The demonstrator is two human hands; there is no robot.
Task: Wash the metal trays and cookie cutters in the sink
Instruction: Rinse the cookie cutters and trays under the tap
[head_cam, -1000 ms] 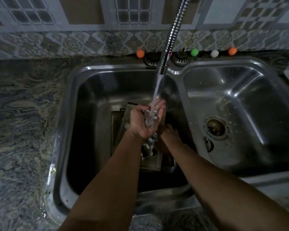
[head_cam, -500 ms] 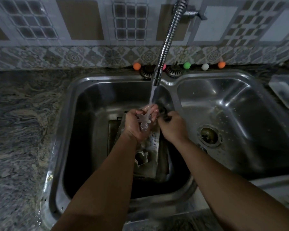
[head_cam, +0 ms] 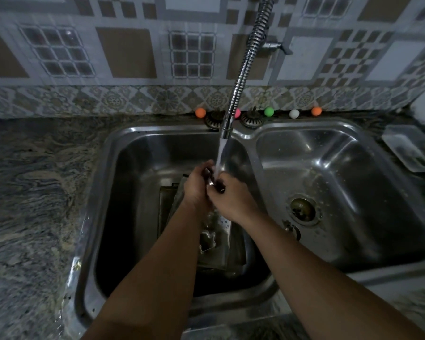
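Head view: left hand [head_cam: 194, 190] and right hand [head_cam: 233, 200] both curl round a small cookie cutter [head_cam: 212, 179] under the running tap [head_cam: 225, 130]. Rinsing looks underway. Just below them, another cutter [head_cam: 206, 242] lies on stacked trays [head_cam: 219, 261]; it seems next.

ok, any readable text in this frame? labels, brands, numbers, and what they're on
None readable. The wall tiles carry only patterns, and the sink, faucet hose and tray on the counter at right show no visible marking. The cutter between the hands is too dark and hidden to check.
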